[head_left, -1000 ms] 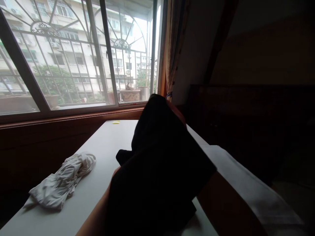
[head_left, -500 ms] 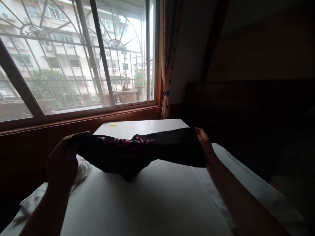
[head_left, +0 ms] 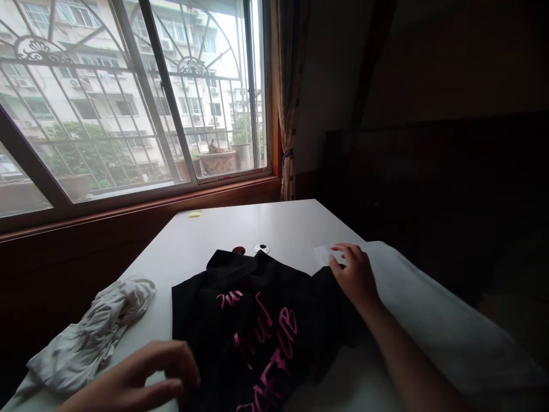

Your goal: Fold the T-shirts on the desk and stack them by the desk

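A black T-shirt (head_left: 266, 320) with pink lettering lies spread but wrinkled on the white table (head_left: 266, 223). Beside its lower left edge is my left hand (head_left: 150, 372), fingers bent and thumb apart, with nothing seen between them. My right hand (head_left: 354, 274) is over the shirt's upper right part, with thumb and fingers apart; whether the fingertips touch the cloth I cannot tell. Just left of those fingertips lies a thin whitish piece (head_left: 323, 253), its kind unclear.
A crumpled pale garment (head_left: 94, 332) lies at the table's left edge, and white cloth (head_left: 412, 286) hangs along the right side. Past the shirt are a white round object (head_left: 261, 248), a brown round one (head_left: 239, 250) and a yellow slip (head_left: 195, 214). Behind stands a barred window (head_left: 128, 103).
The black T-shirt, held stretched in the air between both hands before, now lies on the table. Both hands have let it go; the left has come down nearer to me.
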Action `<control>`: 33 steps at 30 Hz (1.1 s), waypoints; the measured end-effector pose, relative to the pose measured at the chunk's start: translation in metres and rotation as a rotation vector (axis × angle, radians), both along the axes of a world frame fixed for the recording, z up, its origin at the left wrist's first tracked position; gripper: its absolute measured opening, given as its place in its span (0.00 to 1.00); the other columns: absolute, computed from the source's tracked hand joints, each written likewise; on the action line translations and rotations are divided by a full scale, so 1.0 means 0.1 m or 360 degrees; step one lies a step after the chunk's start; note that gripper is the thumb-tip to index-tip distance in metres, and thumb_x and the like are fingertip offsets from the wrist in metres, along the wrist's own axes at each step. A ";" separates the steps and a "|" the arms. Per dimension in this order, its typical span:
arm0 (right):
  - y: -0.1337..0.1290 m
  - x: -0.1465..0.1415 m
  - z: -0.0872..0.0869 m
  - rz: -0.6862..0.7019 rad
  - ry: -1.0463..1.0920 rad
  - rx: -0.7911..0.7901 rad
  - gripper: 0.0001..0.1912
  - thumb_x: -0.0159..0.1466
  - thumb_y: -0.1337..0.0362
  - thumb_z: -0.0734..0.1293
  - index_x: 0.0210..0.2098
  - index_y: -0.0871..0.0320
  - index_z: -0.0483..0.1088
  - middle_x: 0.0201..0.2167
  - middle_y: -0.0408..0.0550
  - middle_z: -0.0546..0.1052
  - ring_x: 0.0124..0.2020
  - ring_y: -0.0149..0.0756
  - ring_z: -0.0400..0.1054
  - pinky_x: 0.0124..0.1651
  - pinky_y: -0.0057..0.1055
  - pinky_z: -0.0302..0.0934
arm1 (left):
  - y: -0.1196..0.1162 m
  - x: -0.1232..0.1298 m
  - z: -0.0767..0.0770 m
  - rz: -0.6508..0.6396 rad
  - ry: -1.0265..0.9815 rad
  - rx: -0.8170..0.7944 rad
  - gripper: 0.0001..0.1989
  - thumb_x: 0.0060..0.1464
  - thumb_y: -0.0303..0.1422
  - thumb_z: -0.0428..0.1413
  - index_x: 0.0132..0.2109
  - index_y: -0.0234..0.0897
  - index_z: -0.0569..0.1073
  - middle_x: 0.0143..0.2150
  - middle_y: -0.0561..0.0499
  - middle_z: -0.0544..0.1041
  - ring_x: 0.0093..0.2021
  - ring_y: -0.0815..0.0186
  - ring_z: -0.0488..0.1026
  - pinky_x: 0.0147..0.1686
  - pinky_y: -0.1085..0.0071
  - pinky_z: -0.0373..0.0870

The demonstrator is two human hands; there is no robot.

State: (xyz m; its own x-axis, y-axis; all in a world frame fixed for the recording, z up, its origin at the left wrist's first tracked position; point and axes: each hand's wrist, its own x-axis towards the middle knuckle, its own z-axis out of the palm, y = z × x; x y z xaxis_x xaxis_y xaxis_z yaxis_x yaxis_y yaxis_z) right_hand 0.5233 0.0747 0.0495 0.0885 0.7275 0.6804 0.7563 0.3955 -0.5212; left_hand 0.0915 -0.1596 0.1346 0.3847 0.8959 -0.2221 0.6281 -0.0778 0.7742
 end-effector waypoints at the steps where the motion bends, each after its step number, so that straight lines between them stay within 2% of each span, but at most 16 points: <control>1: -0.10 -0.14 0.05 0.0131 -0.0113 0.0072 0.12 0.67 0.58 0.63 0.46 0.55 0.74 0.51 0.57 0.76 0.52 0.51 0.69 0.58 0.50 0.61 | 0.15 0.06 -0.02 0.0077 -0.0003 0.0127 0.16 0.66 0.47 0.52 0.49 0.46 0.80 0.46 0.49 0.81 0.46 0.58 0.77 0.50 0.66 0.74; 2: -0.21 -0.29 0.08 0.0305 -0.0210 0.0086 0.12 0.68 0.60 0.63 0.47 0.54 0.74 0.50 0.55 0.77 0.54 0.51 0.68 0.60 0.50 0.60 | 0.31 0.12 -0.08 0.0138 0.0026 0.0279 0.16 0.67 0.46 0.51 0.50 0.45 0.79 0.48 0.48 0.80 0.48 0.58 0.77 0.50 0.66 0.74; 4: -0.43 -0.62 0.08 0.0729 -0.0402 -0.0031 0.13 0.70 0.61 0.62 0.51 0.51 0.75 0.50 0.52 0.78 0.55 0.49 0.68 0.61 0.49 0.61 | 0.63 0.23 -0.28 0.0092 0.0140 0.0576 0.15 0.67 0.43 0.51 0.51 0.45 0.79 0.52 0.47 0.79 0.51 0.58 0.76 0.52 0.64 0.73; 6: -0.61 -0.92 0.00 0.0984 -0.0506 -0.0156 0.19 0.69 0.57 0.66 0.58 0.49 0.71 0.57 0.51 0.75 0.58 0.50 0.67 0.61 0.48 0.62 | 0.90 0.34 -0.52 0.0075 0.0370 0.0787 0.15 0.66 0.40 0.53 0.56 0.47 0.76 0.58 0.46 0.76 0.57 0.56 0.72 0.57 0.60 0.71; 7: -0.66 -1.03 -0.05 0.1038 -0.0577 -0.0233 0.26 0.66 0.54 0.69 0.63 0.48 0.68 0.61 0.52 0.73 0.59 0.51 0.66 0.60 0.49 0.63 | 1.00 0.39 -0.64 0.0103 0.0526 0.0882 0.17 0.65 0.39 0.55 0.58 0.47 0.75 0.60 0.46 0.74 0.59 0.53 0.70 0.57 0.57 0.69; 9: -0.71 -1.16 -0.16 0.1035 -0.0714 -0.0353 0.31 0.64 0.54 0.71 0.65 0.47 0.66 0.60 0.52 0.73 0.56 0.52 0.67 0.57 0.48 0.65 | 1.16 0.47 -0.81 0.0185 0.0816 0.0993 0.21 0.62 0.39 0.58 0.61 0.46 0.73 0.61 0.43 0.73 0.60 0.49 0.68 0.56 0.53 0.69; 10: -0.70 -1.18 -0.21 0.1006 -0.0764 -0.0398 0.27 0.64 0.56 0.71 0.62 0.47 0.68 0.56 0.51 0.75 0.54 0.51 0.69 0.55 0.47 0.66 | 1.21 0.50 -0.87 0.0226 0.0916 0.1018 0.22 0.61 0.39 0.59 0.61 0.45 0.73 0.60 0.43 0.74 0.59 0.48 0.69 0.54 0.52 0.69; 12: -0.64 -1.16 -0.27 0.0948 -0.0792 -0.0450 0.14 0.67 0.62 0.68 0.52 0.50 0.74 0.45 0.49 0.78 0.48 0.46 0.71 0.51 0.42 0.67 | 1.26 0.52 -0.94 0.0261 0.1002 0.1027 0.19 0.62 0.39 0.59 0.59 0.44 0.75 0.56 0.43 0.76 0.53 0.50 0.72 0.49 0.55 0.70; 13: -0.61 -1.14 -0.28 0.0935 -0.0774 -0.0464 0.10 0.68 0.65 0.66 0.47 0.51 0.75 0.41 0.48 0.78 0.46 0.44 0.71 0.49 0.39 0.66 | 1.27 0.51 -0.96 0.0251 0.1006 0.1037 0.16 0.63 0.38 0.58 0.57 0.45 0.76 0.53 0.44 0.76 0.50 0.52 0.73 0.46 0.57 0.70; 15: -0.56 -1.09 -0.27 0.0937 -0.0695 -0.0477 0.08 0.69 0.68 0.63 0.40 0.53 0.74 0.37 0.46 0.77 0.42 0.41 0.72 0.46 0.36 0.66 | 1.27 0.46 -0.97 0.0201 0.0987 0.1103 0.10 0.65 0.35 0.56 0.51 0.45 0.79 0.47 0.47 0.78 0.45 0.55 0.74 0.42 0.61 0.69; 18: -0.52 -1.00 -0.20 0.0929 -0.0479 -0.0452 0.08 0.69 0.68 0.60 0.38 0.54 0.71 0.36 0.45 0.77 0.39 0.39 0.73 0.43 0.34 0.64 | 1.22 0.36 -0.95 0.0169 0.0911 0.1321 0.09 0.67 0.32 0.53 0.46 0.44 0.79 0.42 0.49 0.78 0.39 0.60 0.74 0.38 0.63 0.68; 20: -0.49 -0.91 -0.14 0.0849 -0.0231 -0.0388 0.08 0.71 0.67 0.59 0.39 0.53 0.70 0.36 0.46 0.76 0.38 0.39 0.73 0.42 0.34 0.64 | 1.17 0.30 -0.89 0.0222 0.0796 0.1534 0.10 0.68 0.32 0.52 0.48 0.44 0.79 0.41 0.50 0.78 0.37 0.61 0.74 0.38 0.65 0.69; 25: -0.38 -0.59 0.03 0.0336 0.0458 -0.0131 0.06 0.70 0.59 0.62 0.40 0.53 0.69 0.37 0.47 0.77 0.40 0.42 0.72 0.44 0.36 0.64 | 1.01 0.18 -0.63 0.0559 0.0450 0.2219 0.14 0.65 0.25 0.56 0.54 0.44 0.77 0.42 0.49 0.78 0.40 0.63 0.75 0.41 0.67 0.71; 28: -0.36 -0.51 0.07 0.0132 0.0779 -0.0156 0.11 0.70 0.53 0.63 0.42 0.53 0.69 0.38 0.47 0.77 0.40 0.43 0.71 0.42 0.37 0.64 | 0.96 0.14 -0.56 0.0688 0.0358 0.2496 0.15 0.60 0.21 0.60 0.52 0.42 0.78 0.40 0.51 0.78 0.37 0.65 0.75 0.39 0.68 0.71; 30: -0.37 -0.52 0.07 0.0120 0.0935 -0.0267 0.13 0.70 0.50 0.62 0.44 0.52 0.68 0.37 0.46 0.77 0.37 0.42 0.71 0.39 0.36 0.64 | 0.97 0.14 -0.56 0.0593 0.0314 0.2435 0.15 0.60 0.21 0.61 0.50 0.42 0.78 0.38 0.51 0.77 0.35 0.66 0.75 0.36 0.70 0.71; 33: -0.36 -0.54 0.03 0.0220 0.1078 -0.0400 0.15 0.69 0.47 0.62 0.45 0.51 0.67 0.36 0.44 0.76 0.34 0.41 0.70 0.37 0.35 0.65 | 1.03 0.19 -0.64 0.0226 0.0344 0.2028 0.11 0.62 0.26 0.60 0.50 0.43 0.77 0.43 0.49 0.78 0.41 0.62 0.76 0.42 0.67 0.74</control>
